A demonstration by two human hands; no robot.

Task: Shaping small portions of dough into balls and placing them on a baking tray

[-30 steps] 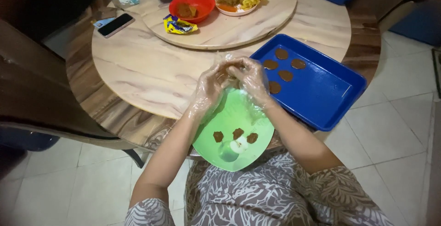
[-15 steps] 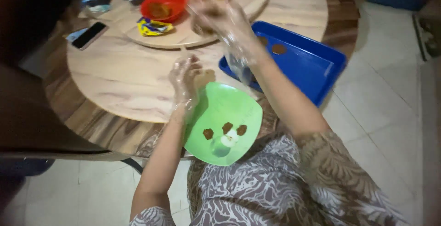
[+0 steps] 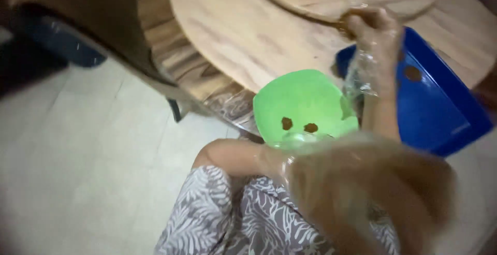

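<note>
R hand (image 3: 375,30), in clear plastic glove, was curled round a brown lump above the blue tray's (image 3: 440,110) far edge. L hand (image 3: 362,182) blurred, near camera over green plate (image 3: 303,102); grip can't tell.

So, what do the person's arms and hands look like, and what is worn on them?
Both hands wear thin, clear, crinkled plastic gloves. The right hand shows its loose glove reaching past the wrist over the forearm. The left hand is very close to the camera and blurred; a clear glove edge shows at its wrist. The forearms are bare. The person wears a grey and white leaf-patterned garment.
</note>
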